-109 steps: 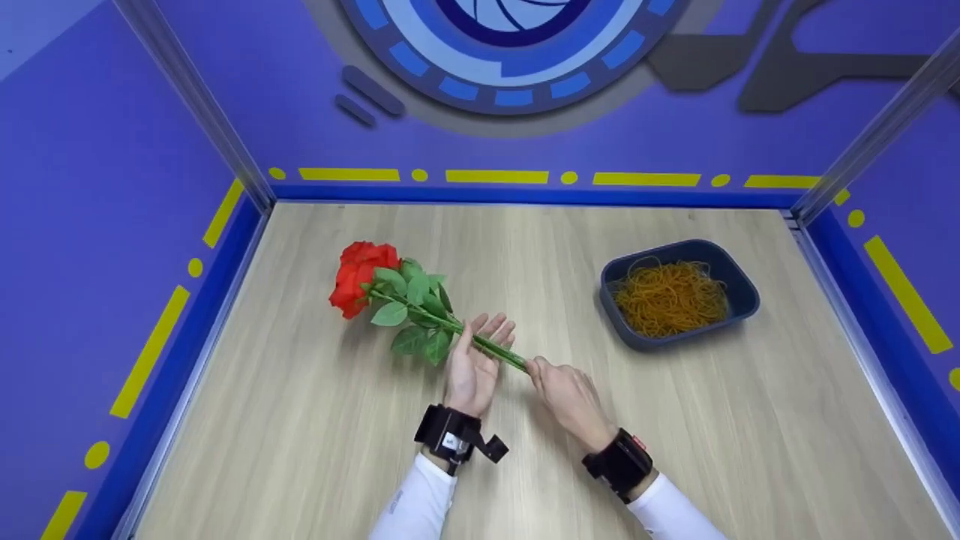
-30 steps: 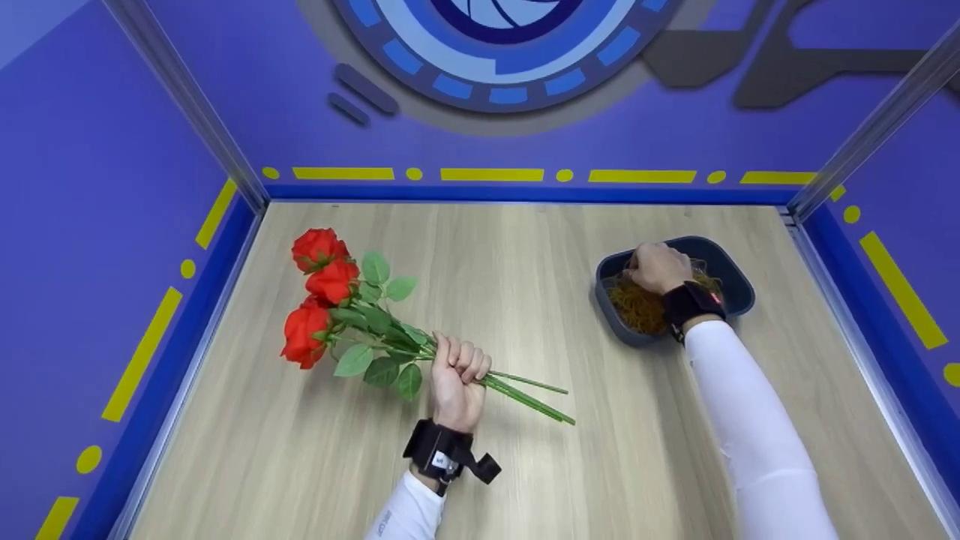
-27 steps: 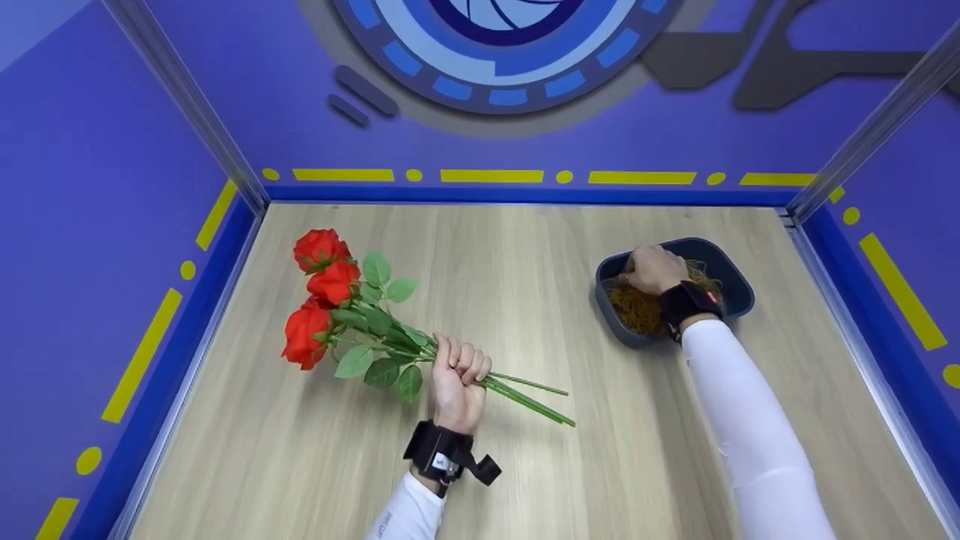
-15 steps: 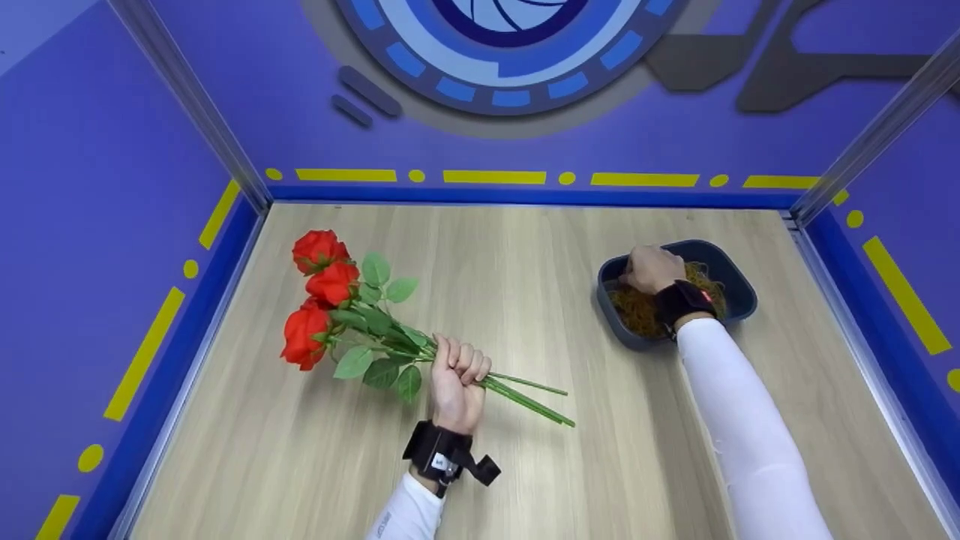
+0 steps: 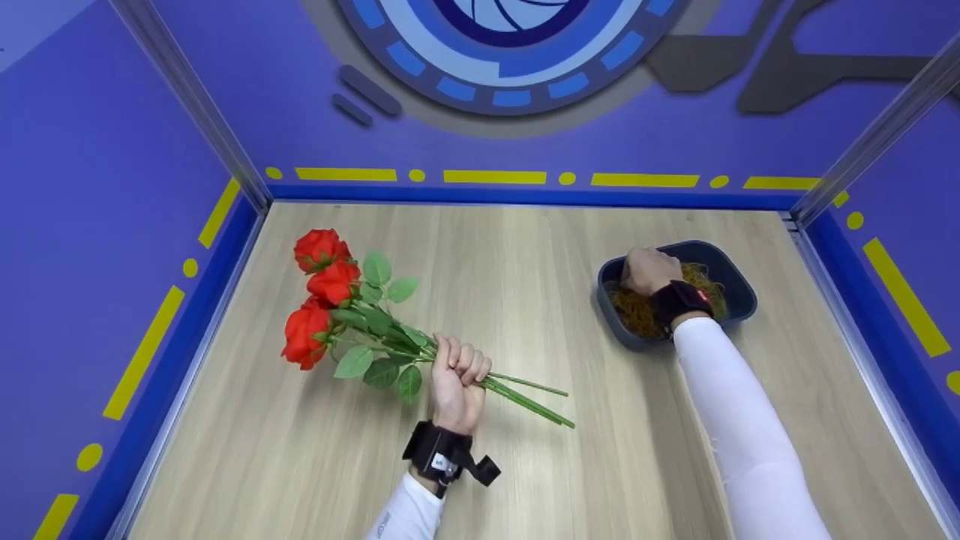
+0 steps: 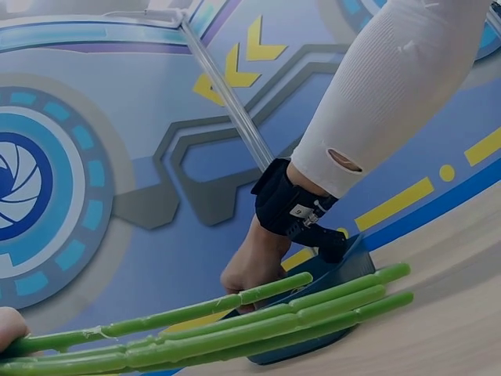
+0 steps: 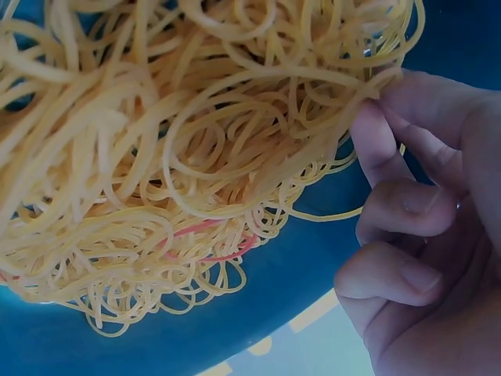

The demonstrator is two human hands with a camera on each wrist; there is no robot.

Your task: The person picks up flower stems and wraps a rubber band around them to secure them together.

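Note:
My left hand (image 5: pixel 459 382) grips the stems of three red roses (image 5: pixel 321 283), its fingers curled round them. The blooms fan out to the left, and the bare green stem ends (image 5: pixel 529 401) stick out to the right, close over the table. In the left wrist view the stems (image 6: pixel 258 321) cross the foreground. My right hand (image 5: pixel 651 271) reaches down into a dark rectangular tub (image 5: pixel 739 300) of rubber bands (image 5: pixel 634 311). The right wrist view shows its thumb and forefinger (image 7: pixel 427 98) pinching a yellowish rubber band (image 7: pixel 227 74) at the edge of the tangled pile.
A light wooden tabletop (image 5: pixel 525 277) lies under everything. Blue panels with yellow marks (image 5: pixel 495 177) and metal corner posts (image 5: pixel 191 97) enclose it at the back and sides. A few red bands (image 7: pixel 211 247) show among the pile.
Since the earliest frame, my left hand has closed round the stems and the blooms have spread apart. My right hand has left the stem ends for the tub, where it has since shifted only slightly.

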